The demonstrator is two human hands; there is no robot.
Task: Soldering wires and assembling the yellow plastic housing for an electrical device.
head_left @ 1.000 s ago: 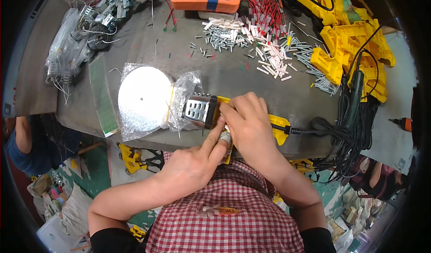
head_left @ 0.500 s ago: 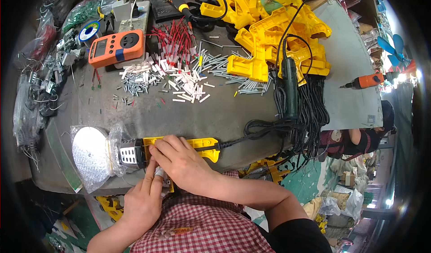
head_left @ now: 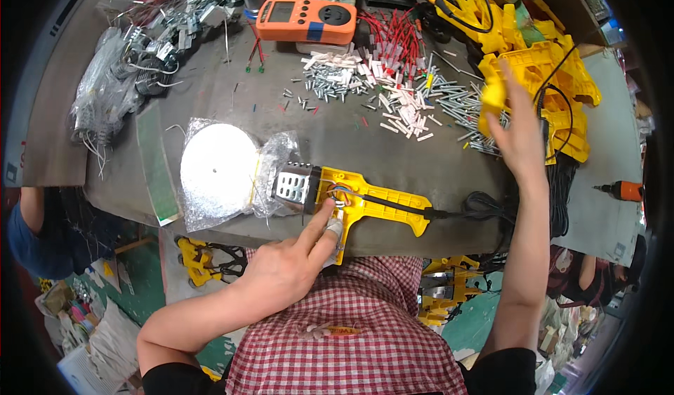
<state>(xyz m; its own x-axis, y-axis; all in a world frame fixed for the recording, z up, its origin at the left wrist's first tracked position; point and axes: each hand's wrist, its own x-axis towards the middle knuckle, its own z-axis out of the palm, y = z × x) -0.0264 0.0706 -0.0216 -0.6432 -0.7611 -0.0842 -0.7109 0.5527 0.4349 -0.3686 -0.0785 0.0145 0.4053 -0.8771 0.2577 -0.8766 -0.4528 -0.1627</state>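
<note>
A yellow plastic handle shell half lies on the bench near me, its inner side up, with wires and a black cable inside. Attached to its left end is a black and silver slotted lamp neck, leading to a round white lamp head in clear wrap. My left hand presses its index finger on the wires and grips the shell's lower branch; one finger has white tape. At the far right, my right hand is closed on a loose yellow shell half, blurred by motion.
Behind lie white sleeves, screws and red wires. An orange meter stands at the back, a yellow shell pile at the far right. Bagged metal parts lie left; an orange screwdriver lies right.
My right hand has left the lamp handle and moved up and right to the shell pile, taking hold of a yellow half. My left hand stays at the wires. The view has shifted.
</note>
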